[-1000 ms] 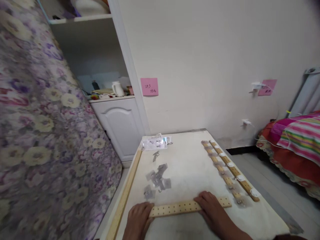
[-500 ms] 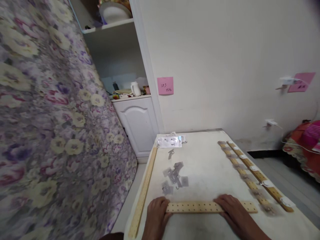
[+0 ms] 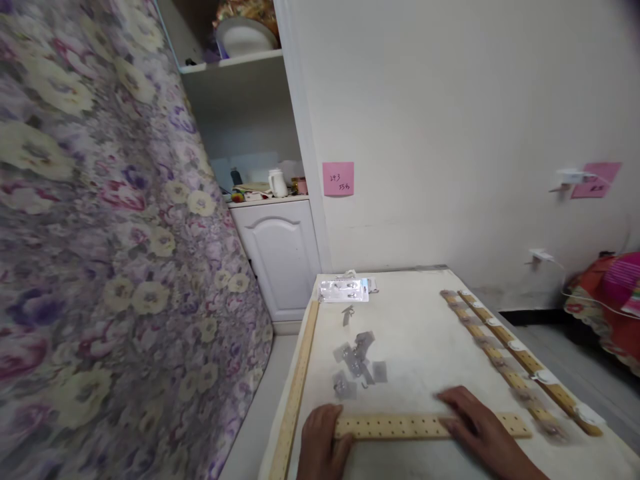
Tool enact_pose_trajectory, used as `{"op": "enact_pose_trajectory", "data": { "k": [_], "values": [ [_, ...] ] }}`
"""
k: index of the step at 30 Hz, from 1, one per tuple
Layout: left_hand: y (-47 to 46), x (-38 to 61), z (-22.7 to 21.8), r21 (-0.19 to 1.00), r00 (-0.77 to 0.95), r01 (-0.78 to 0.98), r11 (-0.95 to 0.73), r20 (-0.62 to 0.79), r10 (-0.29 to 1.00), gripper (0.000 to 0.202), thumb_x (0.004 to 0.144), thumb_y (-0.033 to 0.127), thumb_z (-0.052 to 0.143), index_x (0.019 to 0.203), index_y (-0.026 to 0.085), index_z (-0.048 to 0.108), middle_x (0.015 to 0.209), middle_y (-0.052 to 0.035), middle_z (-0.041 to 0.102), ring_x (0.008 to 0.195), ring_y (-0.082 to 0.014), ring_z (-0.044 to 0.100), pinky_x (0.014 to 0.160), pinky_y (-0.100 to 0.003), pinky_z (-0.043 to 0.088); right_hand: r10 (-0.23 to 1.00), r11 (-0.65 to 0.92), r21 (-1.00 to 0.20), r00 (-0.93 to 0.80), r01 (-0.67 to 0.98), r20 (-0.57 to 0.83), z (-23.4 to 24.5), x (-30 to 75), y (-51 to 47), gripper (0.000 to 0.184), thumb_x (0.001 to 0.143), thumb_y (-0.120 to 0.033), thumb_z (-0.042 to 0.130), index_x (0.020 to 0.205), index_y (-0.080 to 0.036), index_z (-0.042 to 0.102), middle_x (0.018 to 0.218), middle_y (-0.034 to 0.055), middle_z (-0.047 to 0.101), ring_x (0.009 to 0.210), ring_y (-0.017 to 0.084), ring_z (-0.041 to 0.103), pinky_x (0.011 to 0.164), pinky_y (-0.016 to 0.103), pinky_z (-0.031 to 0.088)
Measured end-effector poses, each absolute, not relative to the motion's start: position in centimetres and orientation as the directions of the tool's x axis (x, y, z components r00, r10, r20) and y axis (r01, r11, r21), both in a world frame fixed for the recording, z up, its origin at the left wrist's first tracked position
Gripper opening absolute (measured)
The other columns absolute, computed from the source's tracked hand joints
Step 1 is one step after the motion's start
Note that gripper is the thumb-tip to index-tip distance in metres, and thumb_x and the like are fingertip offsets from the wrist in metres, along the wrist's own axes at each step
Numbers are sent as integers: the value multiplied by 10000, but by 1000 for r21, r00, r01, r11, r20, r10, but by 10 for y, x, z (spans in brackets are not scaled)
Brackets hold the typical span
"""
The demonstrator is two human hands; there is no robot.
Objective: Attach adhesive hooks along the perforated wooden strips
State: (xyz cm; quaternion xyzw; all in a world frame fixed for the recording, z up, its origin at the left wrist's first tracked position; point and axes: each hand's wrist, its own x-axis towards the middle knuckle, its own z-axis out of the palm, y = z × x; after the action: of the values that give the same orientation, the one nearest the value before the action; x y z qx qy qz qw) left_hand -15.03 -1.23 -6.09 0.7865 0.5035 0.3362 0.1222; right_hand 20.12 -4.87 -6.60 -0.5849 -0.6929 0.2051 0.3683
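A short wooden strip with rows of holes (image 3: 400, 426) lies flat near the front edge of a white table (image 3: 425, 333). My left hand (image 3: 323, 445) is curled round the strip's left end. My right hand (image 3: 480, 430) lies flat on the strip toward its right end, fingers stretched out and pressing down. Just beyond the strip sits a loose pile of small clear bags with metal hooks (image 3: 357, 363).
A long wooden strip (image 3: 297, 393) runs along the table's left edge. Two more strips with white pads (image 3: 520, 363) lie at the right. A clear hook packet (image 3: 345, 291) sits at the far edge. A flowered mattress (image 3: 100, 233) stands on the left, a white cabinet (image 3: 280, 253) behind.
The view has swung left and slightly down, so table and strips shifted right in the picture. Both hands stay on the short strip.
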Motion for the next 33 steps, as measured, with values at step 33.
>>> {"op": "enact_pose_trajectory", "data": {
  "k": [33],
  "values": [
    [-20, -156, -64, 897, -208, 401, -185, 286, 935, 277, 829, 396, 426, 879, 206, 621, 902, -67, 666, 898, -211, 607, 861, -356, 479, 950, 208, -689, 24, 694, 311, -52, -6, 42, 377, 709, -88, 433, 1042, -192, 578, 833, 32, 644, 762, 182, 615, 707, 262, 436]
  ]
}}
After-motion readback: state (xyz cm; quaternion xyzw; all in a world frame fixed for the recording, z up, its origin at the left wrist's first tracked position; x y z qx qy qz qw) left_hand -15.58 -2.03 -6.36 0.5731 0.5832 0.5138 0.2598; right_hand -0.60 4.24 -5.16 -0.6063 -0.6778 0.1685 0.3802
